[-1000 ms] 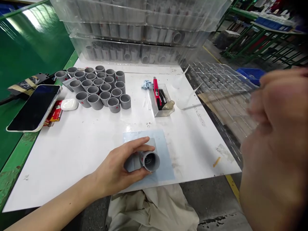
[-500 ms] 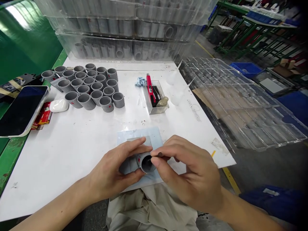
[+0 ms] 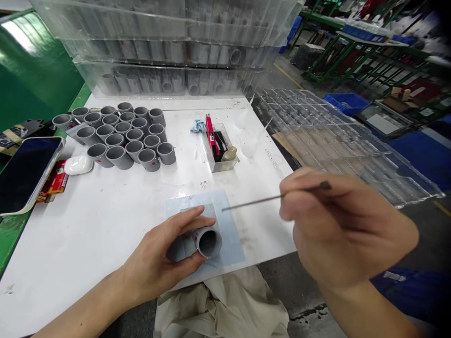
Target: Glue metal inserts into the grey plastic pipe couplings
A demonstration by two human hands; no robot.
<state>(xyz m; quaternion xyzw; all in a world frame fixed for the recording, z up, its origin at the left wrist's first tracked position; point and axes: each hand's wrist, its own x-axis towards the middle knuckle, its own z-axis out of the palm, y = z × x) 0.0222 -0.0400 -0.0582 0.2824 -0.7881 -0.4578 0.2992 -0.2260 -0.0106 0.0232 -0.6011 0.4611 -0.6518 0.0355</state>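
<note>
My left hand [image 3: 160, 256] grips a short grey plastic tube [image 3: 214, 246] from the side, fingers above and thumb below. The tube lies tilted with its open end facing me, and a small red mark shows on its wall. Under it is a light blue cloth [image 3: 230, 234] with a greyish square on top. To the right, clear of the tube, my right hand [image 3: 338, 225] pinches a thin dark metal rod [image 3: 252, 202] between thumb and fingers. The rod's tip points left and a thicker knob forms its back end; its exact kind is unclear.
Several grey tubes [image 3: 120, 157] stand grouped at the back left. A clear box [image 3: 225, 165] holds a red cutter [image 3: 212, 138]. Stacked clear trays [image 3: 141, 94] of tubes rise behind. A phone [image 3: 28, 173] and white case [image 3: 79, 165] sit left; empty plastic trays [image 3: 345, 150] lie right.
My right hand has drawn the rod out of the tube's mouth and moved up and to the right. My left hand keeps its grip on the tube. The view has shifted slightly.
</note>
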